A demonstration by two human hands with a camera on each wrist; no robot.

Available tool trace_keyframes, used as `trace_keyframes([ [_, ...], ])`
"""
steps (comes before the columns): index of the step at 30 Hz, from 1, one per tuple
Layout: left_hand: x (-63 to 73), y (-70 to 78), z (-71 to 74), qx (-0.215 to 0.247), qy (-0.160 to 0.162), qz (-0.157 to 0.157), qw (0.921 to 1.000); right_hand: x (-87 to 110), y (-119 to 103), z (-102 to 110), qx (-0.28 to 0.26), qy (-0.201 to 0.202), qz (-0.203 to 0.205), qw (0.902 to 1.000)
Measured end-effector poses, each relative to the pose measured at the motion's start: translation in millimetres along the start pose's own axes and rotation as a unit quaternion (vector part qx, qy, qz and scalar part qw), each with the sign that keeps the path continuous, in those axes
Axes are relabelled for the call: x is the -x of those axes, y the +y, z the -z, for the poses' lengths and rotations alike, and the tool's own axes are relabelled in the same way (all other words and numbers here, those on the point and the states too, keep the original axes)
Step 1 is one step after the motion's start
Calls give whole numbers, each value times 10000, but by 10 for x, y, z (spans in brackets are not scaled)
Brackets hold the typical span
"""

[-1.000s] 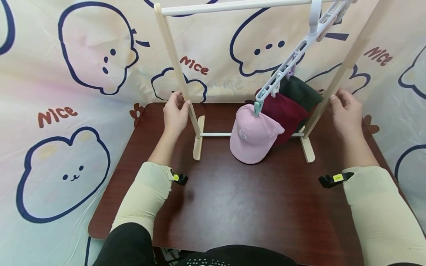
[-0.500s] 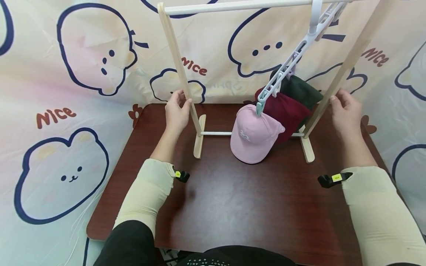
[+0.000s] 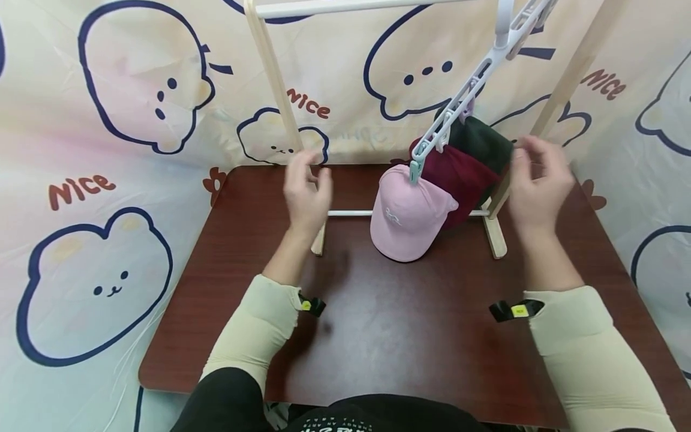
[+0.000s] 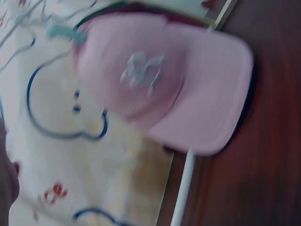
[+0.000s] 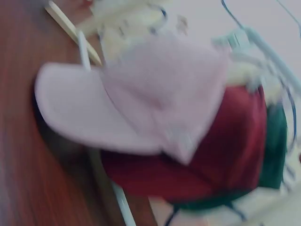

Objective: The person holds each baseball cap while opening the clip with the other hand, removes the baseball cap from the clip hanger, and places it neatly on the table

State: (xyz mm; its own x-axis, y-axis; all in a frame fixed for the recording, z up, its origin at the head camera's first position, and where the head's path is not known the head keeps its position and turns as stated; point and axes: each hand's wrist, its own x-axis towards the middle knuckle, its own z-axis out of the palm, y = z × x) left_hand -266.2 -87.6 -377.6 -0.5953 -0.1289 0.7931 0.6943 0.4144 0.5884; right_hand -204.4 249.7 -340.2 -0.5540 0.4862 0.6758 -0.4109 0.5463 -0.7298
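A pink cap [image 3: 405,216] hangs by a teal clip [image 3: 414,172] from the lower end of a slanted white hanger [image 3: 459,105]. Behind it hang a maroon cap [image 3: 466,186] and a dark green cap [image 3: 483,147]. My left hand [image 3: 306,195], fingers loosely bent and holding nothing, is in front of the left wooden post [image 3: 272,78], left of the caps. My right hand [image 3: 540,189] overlaps the right post [image 3: 572,84] in the head view, its fingers also relaxed around nothing. In the right wrist view the pink cap [image 5: 160,89] looks blurred.
The wooden rack has a white top rod [image 3: 345,6], a white lower rod [image 3: 349,213] and feet such as the right foot [image 3: 493,237]. It stands toward the back of a dark red-brown table [image 3: 399,336]. A printed cloth [image 3: 189,240] hangs behind and beside the table.
Both hands have left the rack's posts and moved inward, toward the caps. The rack and the caps on the hanger keep their places, with a slight shift of the head view.
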Motion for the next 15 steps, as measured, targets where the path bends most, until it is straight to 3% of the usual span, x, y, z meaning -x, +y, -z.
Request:
trace_keyframes([
  [2, 39, 123, -126, -4, -928, -84, 9957, 103, -61, -130, -257, -586, 346, 9973],
  [3, 55, 188, -192, -38, -1434, -27, 9897, 157, -109, -191, -332, -933, 377, 9944],
  [5, 77, 300, -325, -141, -2298, 115, 9731, 249, -189, -306, -360, -1581, 271, 9864],
  [7, 93, 390, -452, -215, -2865, 226, 9576, 316, -252, -407, -290, -2051, 123, 9782],
  [10, 119, 500, -609, -94, -3175, 239, 9479, 376, -307, -525, -118, -2380, 67, 9712],
  [12, 141, 557, -683, -2, -3145, 156, 9491, 400, -331, -579, -42, -2446, 85, 9696],
  [15, 160, 627, -742, 43, -2898, -36, 9571, 414, -360, -632, 3, -2458, 170, 9692],
])
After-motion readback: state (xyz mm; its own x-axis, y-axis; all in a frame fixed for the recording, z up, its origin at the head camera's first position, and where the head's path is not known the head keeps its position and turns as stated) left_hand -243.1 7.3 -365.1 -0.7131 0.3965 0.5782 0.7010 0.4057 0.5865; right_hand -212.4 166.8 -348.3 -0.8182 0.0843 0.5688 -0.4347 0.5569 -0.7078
